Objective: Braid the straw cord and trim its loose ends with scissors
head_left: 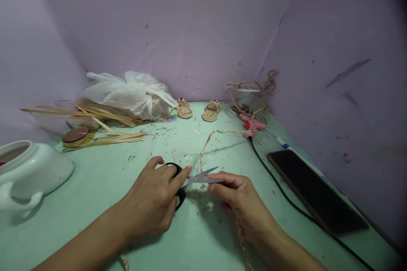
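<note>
My left hand (157, 197) is closed on the black handles of a pair of scissors (197, 178), whose blades stand apart and point right. A braided straw rope (206, 142) runs from the back of the table down between the blades. My right hand (240, 201) pinches that rope just right of the blades, and the rope trails on under my right wrist toward the table's near edge.
A white ceramic pot (28, 173) stands at the left edge. Behind lie dried straw strips (104, 135), a white plastic bag (130, 93), two small woven sandals (197, 110), a pink glue gun (252, 125) with a black cord (280, 186), and a dark phone (318, 199) at the right.
</note>
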Demonstrator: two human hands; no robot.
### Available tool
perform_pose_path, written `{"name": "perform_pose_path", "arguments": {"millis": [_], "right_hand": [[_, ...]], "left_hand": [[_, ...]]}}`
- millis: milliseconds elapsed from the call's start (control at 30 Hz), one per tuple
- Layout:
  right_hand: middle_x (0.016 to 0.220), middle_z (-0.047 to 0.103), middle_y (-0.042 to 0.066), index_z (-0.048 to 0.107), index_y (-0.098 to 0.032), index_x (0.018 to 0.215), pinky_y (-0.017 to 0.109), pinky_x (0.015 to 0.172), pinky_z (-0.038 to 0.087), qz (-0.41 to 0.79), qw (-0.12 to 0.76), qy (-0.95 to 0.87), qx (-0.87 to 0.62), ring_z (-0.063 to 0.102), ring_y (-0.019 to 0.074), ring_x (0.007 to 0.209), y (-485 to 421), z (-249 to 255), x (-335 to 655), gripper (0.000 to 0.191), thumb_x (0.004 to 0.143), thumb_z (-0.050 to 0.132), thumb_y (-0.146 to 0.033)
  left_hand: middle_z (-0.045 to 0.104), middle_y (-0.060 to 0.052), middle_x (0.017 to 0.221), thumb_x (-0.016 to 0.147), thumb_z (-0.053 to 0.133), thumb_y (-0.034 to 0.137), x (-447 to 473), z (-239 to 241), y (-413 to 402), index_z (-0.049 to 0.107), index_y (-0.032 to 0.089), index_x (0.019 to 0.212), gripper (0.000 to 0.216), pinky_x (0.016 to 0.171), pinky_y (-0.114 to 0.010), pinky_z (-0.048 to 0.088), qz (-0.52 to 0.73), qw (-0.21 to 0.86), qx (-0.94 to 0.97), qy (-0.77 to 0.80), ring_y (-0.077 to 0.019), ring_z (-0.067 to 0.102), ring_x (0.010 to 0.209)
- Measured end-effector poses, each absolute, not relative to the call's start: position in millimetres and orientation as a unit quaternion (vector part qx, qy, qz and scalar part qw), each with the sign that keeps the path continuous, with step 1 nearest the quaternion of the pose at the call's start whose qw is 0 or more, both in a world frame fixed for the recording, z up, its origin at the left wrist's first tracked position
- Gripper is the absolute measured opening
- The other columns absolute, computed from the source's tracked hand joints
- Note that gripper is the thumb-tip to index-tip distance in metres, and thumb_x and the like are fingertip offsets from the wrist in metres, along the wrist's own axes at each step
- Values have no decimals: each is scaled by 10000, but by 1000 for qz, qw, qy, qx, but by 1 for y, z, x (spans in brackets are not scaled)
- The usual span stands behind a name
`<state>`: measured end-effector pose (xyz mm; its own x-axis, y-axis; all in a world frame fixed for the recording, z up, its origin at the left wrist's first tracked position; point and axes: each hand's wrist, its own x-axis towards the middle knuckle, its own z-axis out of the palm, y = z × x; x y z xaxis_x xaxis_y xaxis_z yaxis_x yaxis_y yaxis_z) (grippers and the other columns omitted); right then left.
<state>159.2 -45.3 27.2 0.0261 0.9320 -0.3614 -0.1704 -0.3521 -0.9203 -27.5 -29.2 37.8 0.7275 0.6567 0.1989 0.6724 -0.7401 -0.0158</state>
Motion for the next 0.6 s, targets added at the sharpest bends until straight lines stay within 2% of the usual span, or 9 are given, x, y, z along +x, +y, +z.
{"name": "perform_pose_path", "arguments": {"millis": [233, 500, 600], "right_hand": [[562, 428, -29, 725, -174, 716, 213, 395, 198, 558, 465, -430, -536, 301, 61, 452, -48, 23, 159, 166, 612, 595, -182], [597, 425, -24, 714, -176, 690, 223, 420, 208, 547, 461, -454, -531, 312, 67, 478, -49, 19, 160, 150, 646, 571, -179], [609, 448, -25, 693, -163, 625, 226, 416, 207, 554, 462, -440, -535, 290, 57, 456, -49, 18, 160, 108, 634, 590, -190]], "left_hand": [[567, -74, 835, 712, 393, 110, -27, 48, -30, 371, 156, 1246, 536, 738, -393, 320, -19, -28, -927, -373, -193, 492, 705], [589, -80, 827, 669, 387, 52, -26, 45, -31, 376, 130, 1236, 573, 653, -350, 311, 28, 6, -931, -363, -192, 489, 655], [601, -77, 806, 649, 395, 49, -24, 45, -32, 397, 133, 1213, 570, 637, -340, 313, 34, 15, -931, -362, -190, 495, 632]]}}
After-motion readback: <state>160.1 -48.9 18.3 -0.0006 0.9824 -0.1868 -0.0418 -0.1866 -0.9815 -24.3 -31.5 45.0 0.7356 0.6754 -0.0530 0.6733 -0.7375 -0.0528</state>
